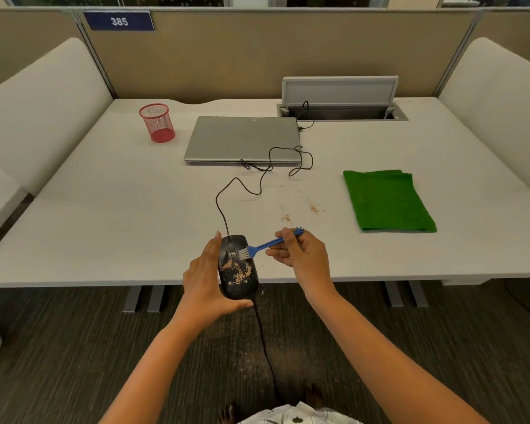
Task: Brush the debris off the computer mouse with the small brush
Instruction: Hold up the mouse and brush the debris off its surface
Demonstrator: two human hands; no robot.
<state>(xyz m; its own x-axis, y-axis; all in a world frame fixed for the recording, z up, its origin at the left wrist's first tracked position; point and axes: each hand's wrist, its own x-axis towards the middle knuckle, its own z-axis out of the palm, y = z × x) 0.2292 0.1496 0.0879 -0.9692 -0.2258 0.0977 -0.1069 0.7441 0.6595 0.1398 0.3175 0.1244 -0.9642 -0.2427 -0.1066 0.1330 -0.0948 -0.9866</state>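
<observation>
A black wired computer mouse (237, 287) is held up at the near edge of the desk, gripped from its left side and rear by my left hand (204, 283). Tan crumbs of debris (238, 272) cover the middle of its back. My right hand (300, 255) pinches the handle of a small blue brush (265, 245). The brush's pale bristles rest on the mouse's front right part, just above the debris. The mouse cable (227, 206) loops back over the desk toward the laptop.
A closed grey laptop (242, 139) lies at mid-desk, a red mesh cup (157, 123) to its left, a folded green cloth (387, 200) at the right. Scattered crumbs (300, 209) lie on the white desk (104, 224). An open cable hatch (340, 111) is at the back.
</observation>
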